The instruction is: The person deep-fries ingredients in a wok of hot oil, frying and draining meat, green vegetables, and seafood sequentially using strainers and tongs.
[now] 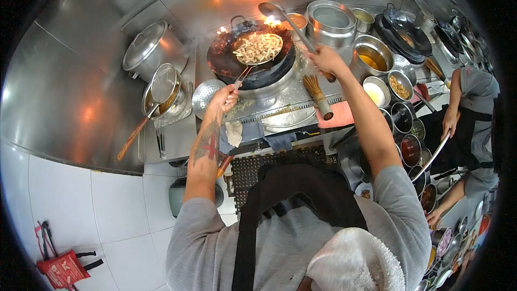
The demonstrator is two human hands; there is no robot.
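My left hand point(223, 98) is closed around the handle of a wire strainer point(249, 70). Pale strips of food point(258, 48) fill the strainer, which sits over the dark wok point(219, 56). Flames point(272, 21) show at the wok's far edge. My right hand point(326, 60) grips a long-handled ladle point(295, 27), its bowl raised to the right of the wok's far rim. Below that hand lies a bamboo wok brush point(318, 97) on the metal stove top. A perforated skimmer point(206, 97) rests just left of my left hand.
On the left stand a large lidded pot point(152, 51) and a mesh sieve point(163, 83) over a bowl. To the right are an aluminium pot point(331, 26), a pot of orange-brown liquid point(372, 58) and several seasoning containers point(410, 150). A co-worker point(474, 124) works at the far right.
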